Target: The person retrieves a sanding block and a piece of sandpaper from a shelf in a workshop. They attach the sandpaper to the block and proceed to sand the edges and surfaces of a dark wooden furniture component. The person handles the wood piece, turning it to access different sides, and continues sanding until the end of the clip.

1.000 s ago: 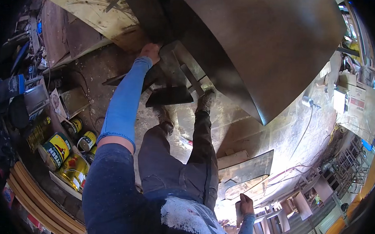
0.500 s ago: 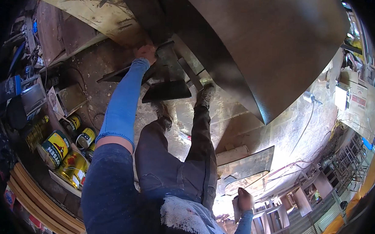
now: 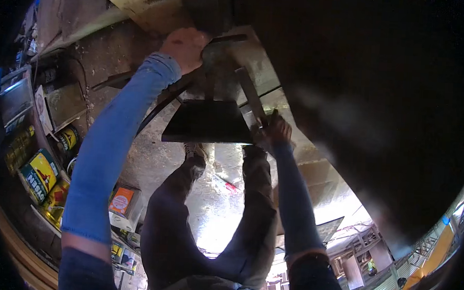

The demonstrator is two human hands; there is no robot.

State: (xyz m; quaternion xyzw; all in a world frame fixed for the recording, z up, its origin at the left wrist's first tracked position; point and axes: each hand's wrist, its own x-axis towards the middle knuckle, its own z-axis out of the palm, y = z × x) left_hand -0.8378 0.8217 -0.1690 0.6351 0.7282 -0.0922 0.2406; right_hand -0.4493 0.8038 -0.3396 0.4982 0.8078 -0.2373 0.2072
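Look near the top for the left hand [image 3: 184,49], closed like a fist, with fingers seemingly folded round the end of a dark bar [image 3: 229,39]. Cannot see the fingertips there. Lower and to the right, find the right hand [image 3: 275,131], dim and blurry, at the low end of a dark slat [image 3: 250,92], seemingly touching. Cannot tell about the right fingers, open or closed, or about anything inside. See a dark board [image 3: 207,121] between the hands, lower than the bar, just above the shoes [image 3: 194,156] in this view.

To do this part well, keep the left hand snug and still, to stop any wobble. Move the right hand slowly and softly along the slat. Watch for pinched fingers between slat and board. Mind the big dark panel [image 3: 371,100], close by on the right. Stand with feet apart on the floor [image 3: 207,212], clear of the small red thing [image 3: 231,187]. Lean aside to let in more light.
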